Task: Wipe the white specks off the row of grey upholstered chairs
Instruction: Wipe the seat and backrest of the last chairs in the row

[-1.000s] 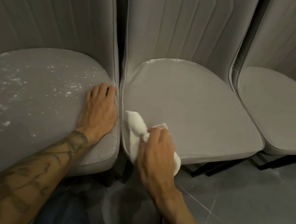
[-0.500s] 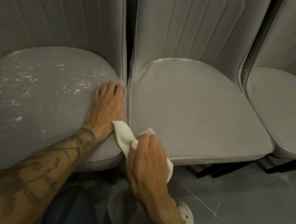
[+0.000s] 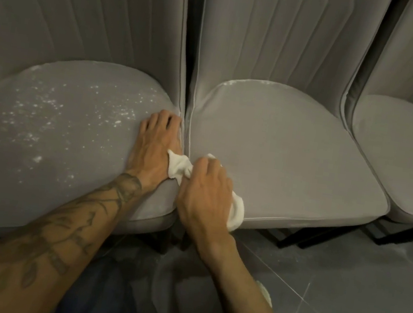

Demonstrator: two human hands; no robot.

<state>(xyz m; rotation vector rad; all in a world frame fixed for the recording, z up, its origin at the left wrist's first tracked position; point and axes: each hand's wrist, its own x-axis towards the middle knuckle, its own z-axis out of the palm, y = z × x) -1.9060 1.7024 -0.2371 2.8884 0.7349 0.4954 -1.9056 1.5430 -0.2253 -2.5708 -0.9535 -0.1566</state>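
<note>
The left hand (image 3: 154, 146) lies flat, fingers straight, on the right edge of the left chair (image 3: 53, 149), whose seat is scattered with white specks (image 3: 46, 105). The right hand (image 3: 204, 191) grips a bunched white cloth (image 3: 180, 165) at the middle chair's (image 3: 294, 156) front left corner. The cloth touches the left hand.

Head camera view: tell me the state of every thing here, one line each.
left chair seat: dusted with white specks, unwiped.
middle chair seat: mostly clean, specks along back edge.
right chair seat: no specks visible.
white cloth: bunched, gripped.
left hand: flat on left chair seat.
right hand: curled round white cloth.
</note>
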